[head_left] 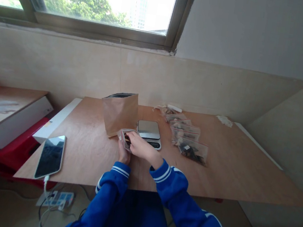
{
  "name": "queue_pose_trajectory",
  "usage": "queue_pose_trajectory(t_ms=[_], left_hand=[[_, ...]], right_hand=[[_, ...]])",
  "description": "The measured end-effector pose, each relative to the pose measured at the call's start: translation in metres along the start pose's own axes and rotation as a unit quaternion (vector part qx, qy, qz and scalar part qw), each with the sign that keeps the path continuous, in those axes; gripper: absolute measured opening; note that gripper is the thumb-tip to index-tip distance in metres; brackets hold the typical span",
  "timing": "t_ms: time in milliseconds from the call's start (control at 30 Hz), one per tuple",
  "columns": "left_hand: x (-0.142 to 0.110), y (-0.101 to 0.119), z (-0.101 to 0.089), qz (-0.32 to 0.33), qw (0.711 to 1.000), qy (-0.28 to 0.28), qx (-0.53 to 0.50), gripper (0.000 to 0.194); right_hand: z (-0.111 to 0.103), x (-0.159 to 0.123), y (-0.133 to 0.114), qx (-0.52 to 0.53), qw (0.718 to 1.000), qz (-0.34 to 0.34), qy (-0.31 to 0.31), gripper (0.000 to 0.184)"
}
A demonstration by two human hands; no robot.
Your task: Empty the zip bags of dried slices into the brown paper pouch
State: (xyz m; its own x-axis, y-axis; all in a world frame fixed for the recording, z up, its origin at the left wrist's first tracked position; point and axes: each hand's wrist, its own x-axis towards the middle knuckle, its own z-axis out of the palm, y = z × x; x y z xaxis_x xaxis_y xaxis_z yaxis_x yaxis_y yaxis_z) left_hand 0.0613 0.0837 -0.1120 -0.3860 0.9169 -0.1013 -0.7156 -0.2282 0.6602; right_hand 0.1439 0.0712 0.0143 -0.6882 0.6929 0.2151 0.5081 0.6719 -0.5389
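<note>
My left hand (124,154) grips a clear zip bag (123,135) with dark contents from below, just in front of a standing brown paper bag (119,113) with an open top. At the mouth of the zip bag is my right hand (139,145), its fingers bent and reaching inside; what they hold, if anything, is hidden. Behind the right hand, a kitchen scale (149,129) with a bare metal plate lies on the table. To the right, a row of filled zip bags (193,150) runs toward the wall, the nearest holding dark pieces.
A phone or tablet (50,157) lies at the table's left edge, with a white cable (46,185) running down to a power strip (59,199). A crumpled white tissue (224,120) lies at the back right. The wooden table (232,177) meets the wall under a window.
</note>
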Motion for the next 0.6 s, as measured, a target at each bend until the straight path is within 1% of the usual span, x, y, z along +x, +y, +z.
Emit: queue_pose_trajectory(t_ms=[100, 167, 200, 233, 300, 367, 433, 500, 600], left_hand=[[0.001, 0.001, 0.0, -0.006, 0.999, 0.015, -0.037, 0.04], [0.001, 0.001, 0.0, -0.003, 0.998, 0.019, -0.055, 0.039], [0.001, 0.001, 0.0, 0.0, 0.998, 0.021, -0.063, 0.039], [0.001, 0.001, -0.001, 0.001, 0.997, 0.021, -0.068, 0.039], [0.001, 0.001, -0.001, -0.004, 0.997, 0.017, -0.074, 0.038], [-0.001, 0.003, -0.001, -0.028, 0.997, 0.013, -0.077, 0.035], [-0.003, 0.005, 0.0, -0.058, 0.995, 0.013, -0.077, 0.032], [-0.004, 0.007, 0.002, -0.078, 0.994, 0.015, -0.076, 0.031], [-0.004, 0.008, 0.004, -0.092, 0.993, 0.017, -0.074, 0.033]], right_hand=[[0.01, 0.019, 0.022, -0.031, 0.997, -0.028, -0.063, 0.058], [0.013, 0.027, 0.026, -0.061, 0.992, -0.042, -0.105, 0.068], [0.014, 0.03, 0.025, -0.08, 0.987, -0.046, -0.129, 0.07], [0.015, 0.031, 0.024, -0.102, 0.982, -0.047, -0.151, 0.069], [0.017, 0.031, 0.02, -0.144, 0.973, -0.045, -0.175, 0.06], [0.018, 0.027, 0.018, -0.173, 0.97, -0.039, -0.167, 0.052], [0.017, 0.02, 0.018, -0.177, 0.973, -0.036, -0.14, 0.047], [0.015, 0.011, 0.019, -0.154, 0.981, -0.035, -0.114, 0.041], [0.011, 0.001, 0.021, -0.109, 0.989, -0.01, -0.095, 0.033]])
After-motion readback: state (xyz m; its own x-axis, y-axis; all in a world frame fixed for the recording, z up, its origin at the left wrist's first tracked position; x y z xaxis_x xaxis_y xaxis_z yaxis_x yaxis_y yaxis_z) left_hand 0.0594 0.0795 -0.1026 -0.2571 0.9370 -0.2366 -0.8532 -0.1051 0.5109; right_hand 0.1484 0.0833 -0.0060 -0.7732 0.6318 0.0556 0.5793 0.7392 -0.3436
